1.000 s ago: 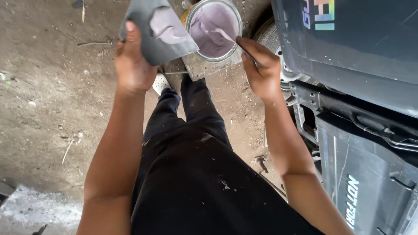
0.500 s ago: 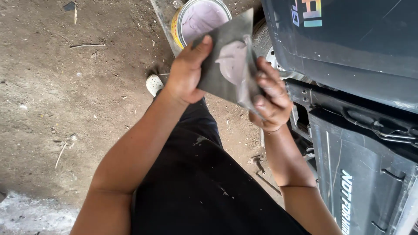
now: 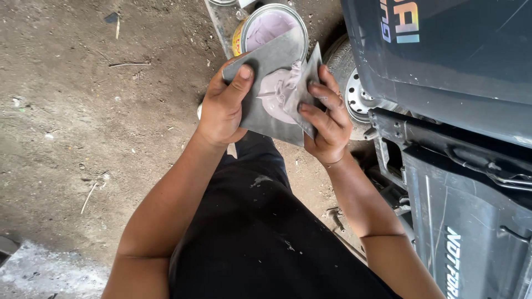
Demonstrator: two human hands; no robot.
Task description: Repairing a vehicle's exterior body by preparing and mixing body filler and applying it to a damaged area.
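1. Dirt floor (image 3: 83, 111) fills the left of the scene, strewn with twigs and small debris; nothing lies there that the hands are working with.
2. The left hand (image 3: 221, 108) is clenched on the left edge of a flat grey metal mixing plate (image 3: 260, 105), thumb on top, holding it up in front of the body.
3. A blob of pale lilac putty (image 3: 274, 91) already sits on the plate, so filler looks to have been scooped out; it appears partly worked, with ridges and smears, not yet a smooth, even mass.
4. The right hand (image 3: 324, 119) grasps a small grey metal spreader blade (image 3: 305, 88), its edge pressed into the putty.
5. Beyond the plate, far from the person, an open round tin of lilac filler (image 3: 266, 25) stands on the floor, its lid off.
6. On the right, the dark grey vehicle body panel (image 3: 454, 66) shows no fresh putty that I can see, so any spreading there seems still to come.
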